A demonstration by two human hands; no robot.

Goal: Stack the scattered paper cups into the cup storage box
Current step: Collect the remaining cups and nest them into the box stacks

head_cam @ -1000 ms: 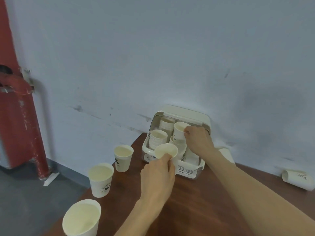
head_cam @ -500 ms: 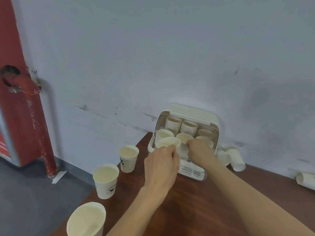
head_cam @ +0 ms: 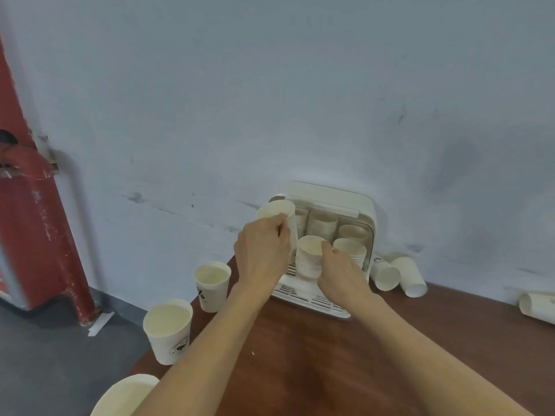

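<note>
Now the left hand [head_cam: 262,253], its grip clamped on a paper cup [head_cam: 277,212], has risen above the storage box [head_cam: 365,205], while the right hand [head_cam: 341,267] grips a front stack [head_cam: 309,258], ready for nesting.

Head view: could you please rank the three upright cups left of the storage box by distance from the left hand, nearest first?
From the left hand:
1. Cup by the box, just left.
2. Middle cup, nearer the table edge.
3. Bottom-edge cup, partly cropped.

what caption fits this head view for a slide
Left hand lifts a paper cup above the storage box while right hand steadies a stack.
</note>
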